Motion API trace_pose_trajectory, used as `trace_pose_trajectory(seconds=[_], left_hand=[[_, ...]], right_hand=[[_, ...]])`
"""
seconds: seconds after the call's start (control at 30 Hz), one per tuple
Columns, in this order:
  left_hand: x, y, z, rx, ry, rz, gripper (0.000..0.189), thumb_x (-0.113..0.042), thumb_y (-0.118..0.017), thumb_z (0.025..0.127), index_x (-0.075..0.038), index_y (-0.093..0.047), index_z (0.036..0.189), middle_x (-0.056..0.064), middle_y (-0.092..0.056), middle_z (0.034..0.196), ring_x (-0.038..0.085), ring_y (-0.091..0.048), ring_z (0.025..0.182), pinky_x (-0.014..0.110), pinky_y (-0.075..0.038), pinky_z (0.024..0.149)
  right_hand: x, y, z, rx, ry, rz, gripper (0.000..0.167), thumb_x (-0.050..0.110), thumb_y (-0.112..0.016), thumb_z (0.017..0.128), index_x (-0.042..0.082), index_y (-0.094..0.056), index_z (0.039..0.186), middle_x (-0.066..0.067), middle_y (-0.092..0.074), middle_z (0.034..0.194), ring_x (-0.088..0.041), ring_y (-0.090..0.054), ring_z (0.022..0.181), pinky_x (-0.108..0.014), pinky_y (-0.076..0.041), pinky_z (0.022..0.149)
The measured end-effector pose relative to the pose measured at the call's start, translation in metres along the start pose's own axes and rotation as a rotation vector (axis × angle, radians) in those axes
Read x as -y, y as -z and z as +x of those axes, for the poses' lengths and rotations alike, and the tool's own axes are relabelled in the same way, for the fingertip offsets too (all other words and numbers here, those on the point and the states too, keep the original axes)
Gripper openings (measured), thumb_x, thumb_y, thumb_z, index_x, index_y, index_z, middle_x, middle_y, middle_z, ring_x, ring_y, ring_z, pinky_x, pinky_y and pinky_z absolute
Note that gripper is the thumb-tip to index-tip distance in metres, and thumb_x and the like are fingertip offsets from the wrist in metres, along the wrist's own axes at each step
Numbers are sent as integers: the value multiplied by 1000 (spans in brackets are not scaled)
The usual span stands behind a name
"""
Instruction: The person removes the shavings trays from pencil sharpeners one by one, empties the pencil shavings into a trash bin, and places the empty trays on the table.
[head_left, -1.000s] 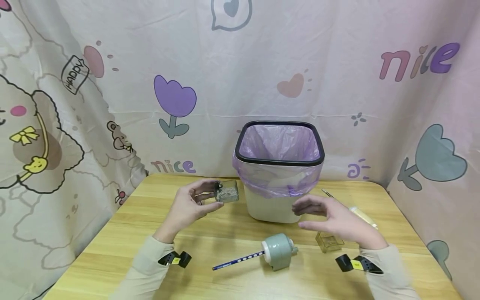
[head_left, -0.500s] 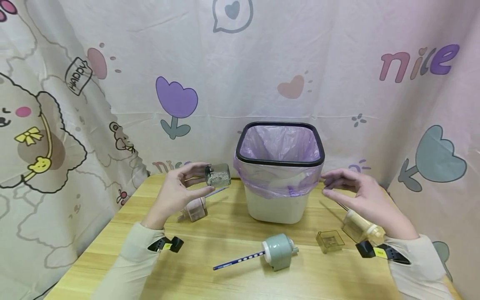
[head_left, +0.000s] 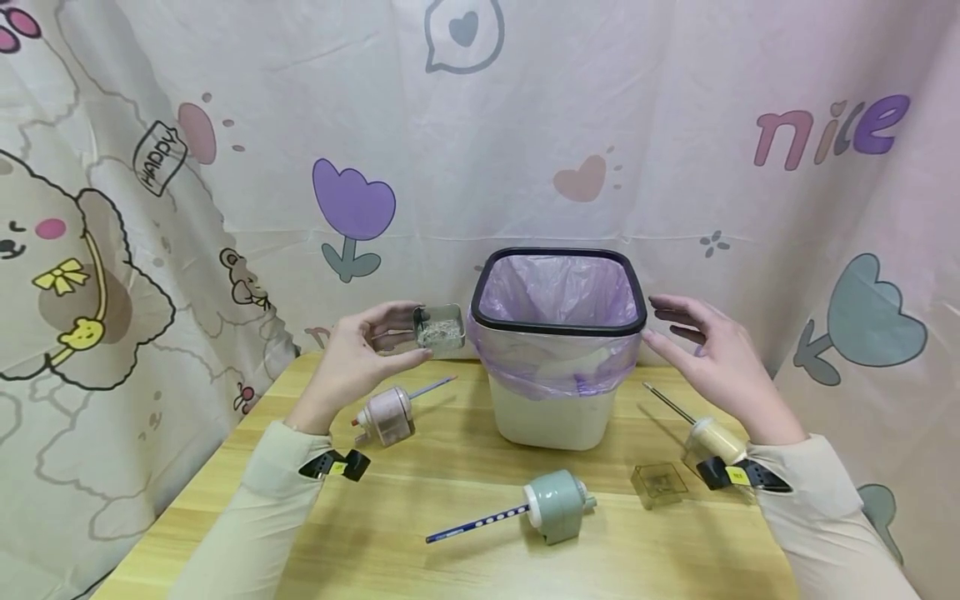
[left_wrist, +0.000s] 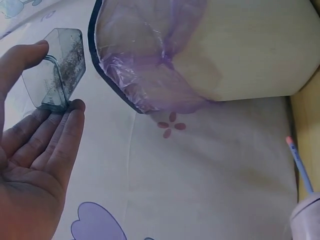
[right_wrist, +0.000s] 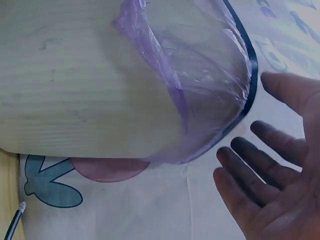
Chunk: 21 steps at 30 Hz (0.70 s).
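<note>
Between the thumb and fingertips of my left hand (head_left: pixel 352 360) is a small clear pencil-shavings box (head_left: pixel 440 332), with grey shavings inside. It hangs just left of the rim of a white trash bin (head_left: pixel 551 412) lined with a purple bag (head_left: pixel 577 358). In the left wrist view the shavings box (left_wrist: pixel 70 60) is pinched near its edge, its shavings toward the bin. My right hand (head_left: pixel 716 358) is beside the bin's right rim, fingers spread and holding nothing. The right wrist view has its fingertips close to the black rim (right_wrist: pixel 254 75).
On the table (head_left: pixel 420 500) lie a green pencil sharpener (head_left: pixel 558 504) with a blue pencil (head_left: pixel 480 523), a pink sharpener (head_left: pixel 390 415) at left, and a yellowish one (head_left: pixel 716 442) at right. A clear amber box (head_left: pixel 660 483) sits nearby. A printed curtain (head_left: pixel 450 167) hangs behind.
My left hand has lifted the shavings box up toward the bin's rim height. My right hand has moved right and up, to beside the bin's right rim.
</note>
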<state>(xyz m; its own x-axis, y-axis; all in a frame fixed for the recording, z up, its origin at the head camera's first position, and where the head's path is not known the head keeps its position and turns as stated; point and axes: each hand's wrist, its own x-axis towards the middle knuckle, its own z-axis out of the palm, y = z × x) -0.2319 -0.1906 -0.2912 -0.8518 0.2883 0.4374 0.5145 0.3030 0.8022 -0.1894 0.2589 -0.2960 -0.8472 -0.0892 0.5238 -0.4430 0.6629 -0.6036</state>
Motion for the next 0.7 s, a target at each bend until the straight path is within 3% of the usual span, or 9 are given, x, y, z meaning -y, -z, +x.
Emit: trace_pose_trajectory(seconds=[0.07, 0.13, 0.23, 0.33, 0.5, 0.7], left_hand=[[-3, 0, 3, 6, -8, 1, 62, -5, -89, 86, -6, -65, 143, 17, -73, 137, 14, -77, 115, 25, -63, 98], [-5, -1, 7, 6, -18, -1, 62, -4, -89, 85, -7, -65, 143, 16, -73, 136, 15, -76, 116, 25, -63, 98], [-8, -1, 13, 5, -31, 3, 61, -4, -89, 85, -6, -65, 142, 16, -73, 136, 16, -76, 117, 25, -63, 99], [-10, -1, 18, -2, -32, 13, 61, -5, -89, 85, -6, -66, 142, 17, -73, 135, 21, -76, 118, 24, -62, 99], [-12, 0, 24, 3, -21, 35, 62, -5, -90, 85, -6, -66, 142, 16, -73, 136, 31, -75, 122, 21, -62, 98], [-16, -1, 32, 23, -41, 45, 63, -6, -90, 85, -6, -65, 143, 15, -73, 138, 31, -74, 124, 22, -62, 99]], right_hand=[[1, -2, 4, -4, 11, -19, 53, 29, -74, 103, 9, -61, 150, -23, -63, 149, -43, -63, 134, 7, -39, 96], [4, -4, 7, -8, 11, -35, 52, 31, -72, 104, 9, -61, 150, -21, -62, 150, -44, -62, 136, 1, -44, 101], [8, -5, 11, -11, 6, -54, 51, 34, -70, 106, 9, -61, 150, -19, -62, 152, -42, -61, 138, -26, -54, 113], [12, -7, 13, 2, 2, -76, 53, 37, -67, 107, 9, -60, 151, -19, -60, 154, -45, -61, 138, -57, -51, 114], [15, -9, 14, 19, -11, -97, 56, 40, -65, 107, 9, -59, 153, -20, -58, 157, -49, -62, 135, -64, -52, 112], [14, -11, 14, 8, -38, -118, 57, 43, -65, 107, 8, -60, 151, -20, -57, 158, -47, -64, 134, -64, -51, 110]])
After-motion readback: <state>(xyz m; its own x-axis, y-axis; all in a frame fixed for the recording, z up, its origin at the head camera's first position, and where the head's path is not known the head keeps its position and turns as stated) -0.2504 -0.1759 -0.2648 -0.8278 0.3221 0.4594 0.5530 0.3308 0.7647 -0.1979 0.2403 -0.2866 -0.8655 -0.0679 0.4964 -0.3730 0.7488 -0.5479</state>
